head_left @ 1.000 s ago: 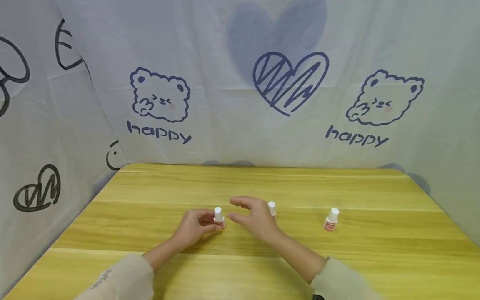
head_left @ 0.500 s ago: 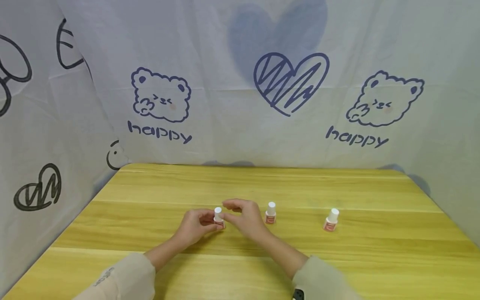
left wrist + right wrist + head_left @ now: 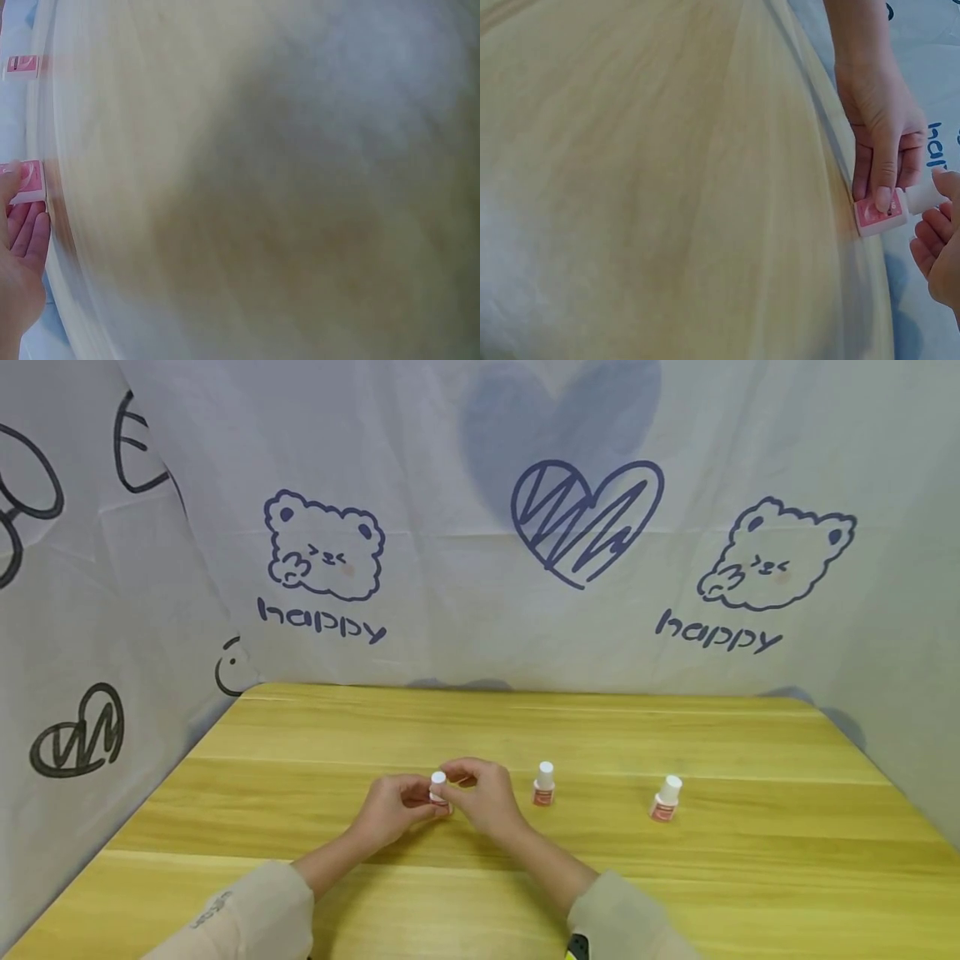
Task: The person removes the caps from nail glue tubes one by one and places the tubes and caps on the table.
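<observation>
A small white bottle with a pink label [image 3: 868, 216] stands on the wooden table, left of the middle in the head view. My left hand [image 3: 388, 814] holds its body, the thumb pressed over the label in the right wrist view. From the other side my right hand [image 3: 486, 797] pinches the white cap [image 3: 922, 197] between thumb and fingers. The cap sits on the bottle, partly hidden behind the right thumb.
Two similar capped bottles stand upright to the right: one near bottle [image 3: 543, 787] and one farther bottle [image 3: 665, 802]. The wooden table [image 3: 600, 877] ends at a cloth backdrop [image 3: 450, 610] with printed drawings. A dark band [image 3: 577, 946] shows at the right sleeve.
My right hand has moved left to the bottle's cap and closed its fingers on it, uncovering the bottle behind it. The left hand keeps its hold on the body.
</observation>
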{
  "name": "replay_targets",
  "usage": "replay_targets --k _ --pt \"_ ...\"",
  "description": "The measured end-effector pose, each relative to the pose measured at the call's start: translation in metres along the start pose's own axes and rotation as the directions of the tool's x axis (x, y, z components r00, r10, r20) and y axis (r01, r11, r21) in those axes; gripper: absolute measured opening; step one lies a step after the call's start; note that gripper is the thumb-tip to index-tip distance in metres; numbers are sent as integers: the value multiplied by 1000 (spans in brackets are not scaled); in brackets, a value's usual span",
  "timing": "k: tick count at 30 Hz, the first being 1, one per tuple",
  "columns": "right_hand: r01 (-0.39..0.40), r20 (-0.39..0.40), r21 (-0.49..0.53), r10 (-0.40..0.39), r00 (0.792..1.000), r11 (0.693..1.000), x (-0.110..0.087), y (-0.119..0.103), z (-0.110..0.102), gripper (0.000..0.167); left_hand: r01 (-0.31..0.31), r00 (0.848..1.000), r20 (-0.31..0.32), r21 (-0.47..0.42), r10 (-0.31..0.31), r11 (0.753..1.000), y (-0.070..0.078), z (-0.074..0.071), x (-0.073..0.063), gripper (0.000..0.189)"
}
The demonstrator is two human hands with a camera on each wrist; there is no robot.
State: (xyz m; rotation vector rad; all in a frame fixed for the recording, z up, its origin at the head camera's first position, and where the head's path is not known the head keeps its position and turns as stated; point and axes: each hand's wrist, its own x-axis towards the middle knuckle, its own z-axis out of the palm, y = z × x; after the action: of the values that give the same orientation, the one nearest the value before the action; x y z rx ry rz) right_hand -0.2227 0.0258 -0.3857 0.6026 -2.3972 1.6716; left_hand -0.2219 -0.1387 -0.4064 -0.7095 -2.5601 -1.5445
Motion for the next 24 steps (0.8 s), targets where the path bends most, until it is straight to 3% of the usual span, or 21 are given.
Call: replay_targets --k 14,24 --pt "4 -60 -16 -5 998 1000 -2 2 7 17 -6 1000 -15 101 8 995 -3 1 1 17" --pt "-2 -75 -18 1 997 1000 -1 -1 8 17 -25 1000 -12 99 26 995 -2 -1 1 14"
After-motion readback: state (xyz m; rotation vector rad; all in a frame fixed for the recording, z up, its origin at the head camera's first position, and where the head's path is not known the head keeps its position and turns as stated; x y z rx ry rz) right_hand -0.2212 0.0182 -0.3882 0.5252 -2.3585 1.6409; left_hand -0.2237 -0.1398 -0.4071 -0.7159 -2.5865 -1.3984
